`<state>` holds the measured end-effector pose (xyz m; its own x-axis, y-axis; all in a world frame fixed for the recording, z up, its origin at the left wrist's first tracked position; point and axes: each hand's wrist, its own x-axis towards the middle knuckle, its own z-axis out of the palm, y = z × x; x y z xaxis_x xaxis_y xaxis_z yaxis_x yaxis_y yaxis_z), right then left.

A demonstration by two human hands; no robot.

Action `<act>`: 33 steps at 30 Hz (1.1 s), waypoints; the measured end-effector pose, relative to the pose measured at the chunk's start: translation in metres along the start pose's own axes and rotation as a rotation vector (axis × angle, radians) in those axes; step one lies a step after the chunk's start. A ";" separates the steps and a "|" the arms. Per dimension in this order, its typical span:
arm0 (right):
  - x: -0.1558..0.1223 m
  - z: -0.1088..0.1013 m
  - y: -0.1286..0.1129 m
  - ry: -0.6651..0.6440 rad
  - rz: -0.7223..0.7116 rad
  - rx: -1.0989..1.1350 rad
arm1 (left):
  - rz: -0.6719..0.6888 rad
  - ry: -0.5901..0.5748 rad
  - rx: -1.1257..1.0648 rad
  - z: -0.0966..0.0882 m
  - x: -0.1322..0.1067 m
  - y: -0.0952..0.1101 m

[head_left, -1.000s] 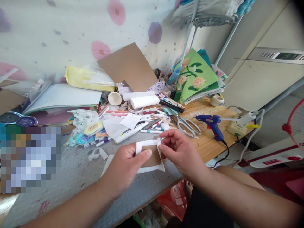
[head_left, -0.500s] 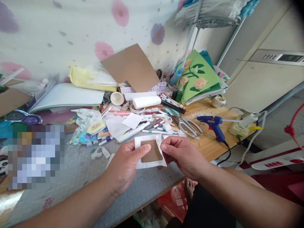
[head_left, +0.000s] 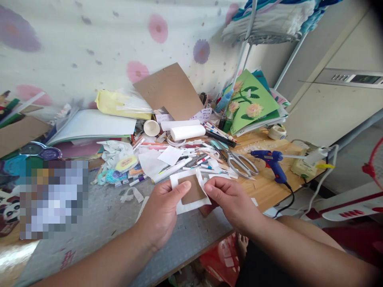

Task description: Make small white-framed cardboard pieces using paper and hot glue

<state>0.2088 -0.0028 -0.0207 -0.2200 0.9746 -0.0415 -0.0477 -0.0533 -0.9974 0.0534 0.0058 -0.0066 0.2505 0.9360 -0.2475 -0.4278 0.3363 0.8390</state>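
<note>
Between my hands, above the near edge of the table, is a small brown cardboard rectangle (head_left: 194, 193) lying on a larger piece of white paper (head_left: 191, 207). My left hand (head_left: 167, 205) grips its left side, thumb pressed on the cardboard and the other fingers hidden beneath. My right hand (head_left: 229, 195) pinches the paper's right edge between thumb and forefinger. That edge is raised and curls up along the cardboard's right side. A dark reddish-brown patch shows under my right fingers; I cannot make out what it is.
Scissors (head_left: 241, 162) and a blue glue gun (head_left: 271, 161) lie at the right, its cord hanging off the table. Markers, paper scraps and a white roll (head_left: 188, 132) crowd the middle. A large cardboard sheet (head_left: 172, 91) leans behind. Paper stacks (head_left: 95, 123) lie at the left.
The camera view has shifted, so the scene sits slightly lower and further right. Both hands keep their hold, and the paper's right edge stands a little more folded inward.
</note>
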 end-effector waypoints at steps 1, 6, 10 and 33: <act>0.000 0.001 0.001 0.008 0.005 -0.036 | 0.009 0.011 0.012 -0.001 0.000 -0.001; 0.000 0.009 0.002 0.158 -0.067 -0.241 | 0.103 0.051 0.159 -0.007 -0.002 -0.005; 0.000 0.009 0.002 0.097 -0.049 -0.064 | 0.101 0.018 0.133 -0.007 -0.002 -0.004; 0.012 -0.001 0.002 0.092 -0.052 0.078 | 0.035 -0.097 0.359 -0.011 0.001 -0.003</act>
<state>0.2072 0.0089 -0.0233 -0.1256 0.9921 0.0010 -0.1335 -0.0159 -0.9909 0.0459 0.0072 -0.0147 0.3296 0.9262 -0.1832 -0.1103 0.2305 0.9668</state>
